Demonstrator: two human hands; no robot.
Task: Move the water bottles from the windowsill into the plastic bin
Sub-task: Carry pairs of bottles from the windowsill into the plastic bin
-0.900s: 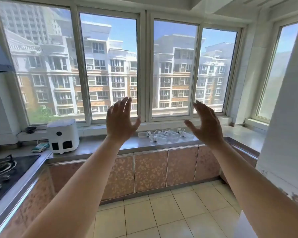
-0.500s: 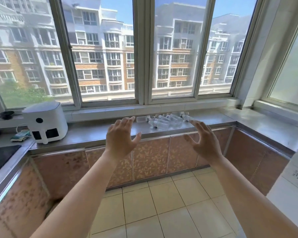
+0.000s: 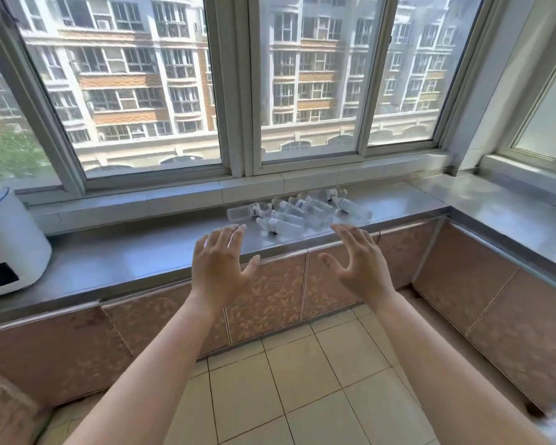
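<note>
Several clear water bottles (image 3: pixel 297 211) with white labels lie on their sides in a loose pile on the steel windowsill counter (image 3: pixel 135 252), below the middle window. My left hand (image 3: pixel 220 268) is raised in front of the counter edge, fingers spread, holding nothing, just left of and short of the pile. My right hand (image 3: pixel 361 261) is raised the same way, fingers apart, just right of and short of the pile. No plastic bin is in view.
A white appliance (image 3: pixel 8 245) stands on the counter at the far left. The counter turns a corner at the right (image 3: pixel 511 216). Brown patterned cabinet doors (image 3: pixel 270 293) run below it, with beige tiled floor (image 3: pixel 302 380) under my arms. Large windows rise behind.
The view has moved closer to the counter and tilted down. Both open hands have dropped lower and come nearer the pile of bottles. The stove at the left has left the view.
</note>
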